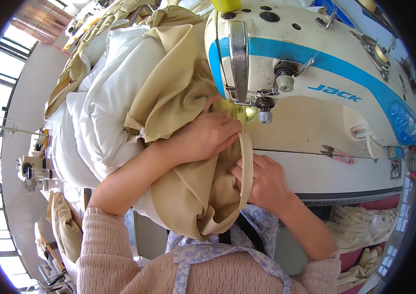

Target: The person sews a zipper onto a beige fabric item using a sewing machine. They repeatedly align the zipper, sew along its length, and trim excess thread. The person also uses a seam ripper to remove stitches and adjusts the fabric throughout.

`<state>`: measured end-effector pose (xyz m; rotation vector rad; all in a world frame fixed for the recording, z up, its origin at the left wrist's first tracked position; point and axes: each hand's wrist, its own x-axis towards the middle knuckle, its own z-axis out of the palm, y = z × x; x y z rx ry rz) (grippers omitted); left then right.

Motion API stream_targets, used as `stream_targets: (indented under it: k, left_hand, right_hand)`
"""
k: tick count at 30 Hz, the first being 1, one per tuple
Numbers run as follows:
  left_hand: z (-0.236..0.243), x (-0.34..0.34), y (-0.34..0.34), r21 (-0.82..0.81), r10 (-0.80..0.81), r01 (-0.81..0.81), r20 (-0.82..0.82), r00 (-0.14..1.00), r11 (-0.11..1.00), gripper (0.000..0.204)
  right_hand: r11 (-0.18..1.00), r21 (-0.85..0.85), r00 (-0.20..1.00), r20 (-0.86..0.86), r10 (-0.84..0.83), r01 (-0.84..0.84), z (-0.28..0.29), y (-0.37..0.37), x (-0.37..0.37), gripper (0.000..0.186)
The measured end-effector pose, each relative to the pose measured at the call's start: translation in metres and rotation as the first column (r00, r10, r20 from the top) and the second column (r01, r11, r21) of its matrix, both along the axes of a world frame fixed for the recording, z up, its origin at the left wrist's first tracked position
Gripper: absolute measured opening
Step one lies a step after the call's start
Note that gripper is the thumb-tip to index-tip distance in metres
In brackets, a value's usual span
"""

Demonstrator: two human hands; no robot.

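A tan garment piece (pixel 188 196) with a puffy white layer (pixel 114 98) lies bunched at the head of a sewing machine (pixel 276 54). My left hand (pixel 211 133) is closed on the tan fabric just left of the needle area, one finger pointing toward the presser foot, which is mostly hidden. A beige zipper tape (pixel 245 171) with pale teeth curves down from the needle area along the fabric. Lower on that strip, my right hand (pixel 265 180) grips the zipper tape, with its fingertips partly hidden behind it and against the tan cloth.
Pink-handled thread snips (pixel 338 155) lie on the white machine table (pixel 311 174), right of my right hand. Pale fabric pieces (pixel 362 223) are stacked low on the right. More tan material (pixel 65 228) and another machine (pixel 32 167) stand at the left, near windows.
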<state>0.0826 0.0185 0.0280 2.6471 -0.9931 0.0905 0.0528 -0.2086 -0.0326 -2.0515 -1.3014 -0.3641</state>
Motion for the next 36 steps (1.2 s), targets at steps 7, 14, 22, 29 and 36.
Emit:
stream_targets:
  k: [7,14,22,29,36]
  left_hand:
    - [0.001,-0.023,-0.01,0.042,-0.022,0.02,0.062,0.998,0.999,0.026]
    - [0.0,-0.071,-0.026,0.021,0.125,-0.129,0.128,0.984,0.991,0.024]
    - [-0.003,-0.062,-0.015,-0.028,0.053,-0.051,0.078,0.996,0.998,0.019]
    - [-0.004,-0.059,-0.016,-0.038,-0.001,0.003,0.077,0.997,0.999,0.021]
    - [-0.008,-0.059,-0.017,-0.049,0.027,-0.026,0.022,0.999,0.998,0.027]
  right_hand:
    - [0.997,-0.074,0.999,0.038,0.015,-0.012,0.004,-0.003,-0.018,0.028]
    - [0.986,-0.004,0.985,0.031,0.169,-0.168,-0.013,-0.017,-0.043,0.029]
    - [0.978,0.068,0.98,0.004,0.198,-0.198,-0.006,-0.019,-0.04,0.027]
    - [0.978,0.065,0.978,-0.047,0.204,-0.201,-0.006,-0.019,-0.04,0.025]
    - [0.981,0.049,0.981,-0.025,0.191,-0.19,-0.005,-0.02,-0.038,0.033]
